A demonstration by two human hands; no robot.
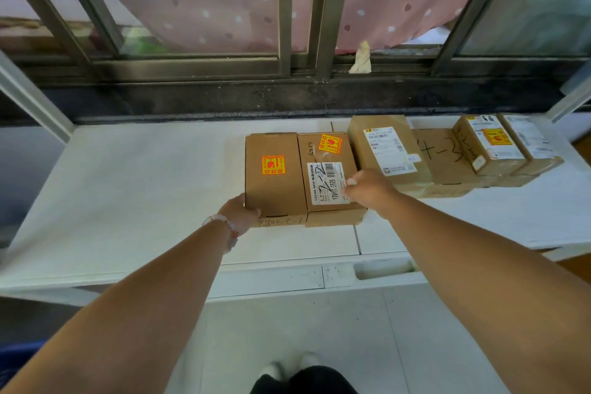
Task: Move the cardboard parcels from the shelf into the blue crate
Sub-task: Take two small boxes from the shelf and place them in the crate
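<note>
My left hand point(239, 212) holds the near left corner of the left parcel point(273, 176), with the fingers curled round the front edge and the thumb at the side. This parcel carries an orange and yellow sticker on top, and some handwriting shows on its front face just beside my fingers. My right hand point(367, 189) rests on top of the second parcel point(329, 179), on the near right part of its white label; the fingers bend down onto the label, but I cannot tell if they really pinch something or only press. The two parcels stand touching each other, side by side, on the white shelf point(128, 195), and so they lie between my two grips (the left one at the outer corner, the right one on the top face).

To the right of my right hand, a taller parcel point(383, 150) with a white label stands just behind my knuckles. Further right lies a flat parcel point(443, 157) with large handwriting, and beyond it two small parcels point(505, 144) stand close together near the far end of the shelf. On my left wrist I wear a pale bead bracelet point(228, 227). A blue edge point(19, 352), well below my left arm, shows at the bottom left corner.
</note>
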